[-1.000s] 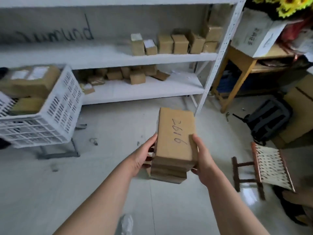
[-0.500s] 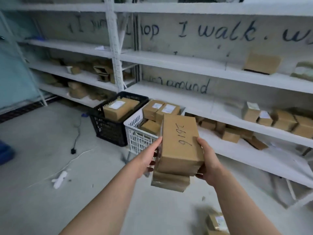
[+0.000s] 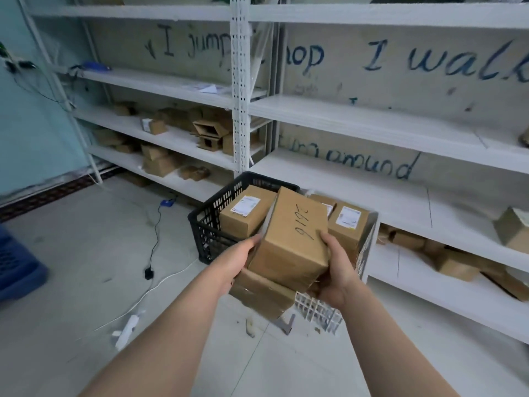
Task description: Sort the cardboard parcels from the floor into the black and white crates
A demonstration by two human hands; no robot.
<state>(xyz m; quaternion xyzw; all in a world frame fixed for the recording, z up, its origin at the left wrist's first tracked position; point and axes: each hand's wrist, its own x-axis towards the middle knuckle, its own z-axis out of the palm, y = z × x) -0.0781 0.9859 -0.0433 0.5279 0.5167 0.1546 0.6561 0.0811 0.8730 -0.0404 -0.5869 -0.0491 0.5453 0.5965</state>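
The left hand (image 3: 237, 259) and right hand (image 3: 339, 267) gripped two stacked, box-shaped cardboard parcels (image 3: 292, 239) by opposite sides, near the latticed plastic black crate (image 3: 206, 224) and white crate (image 3: 317, 308).

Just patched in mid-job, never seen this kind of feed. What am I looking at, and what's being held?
No machine here: a person works bare-handed, and the picture comes from a camera on their head, looking forward and down. The left hand and right hand grip a stack of two cardboard parcels between them; the top one bears a handwritten number. Just beyond are a black crate and a white crate, both already holding labelled parcels. White shelves run behind.
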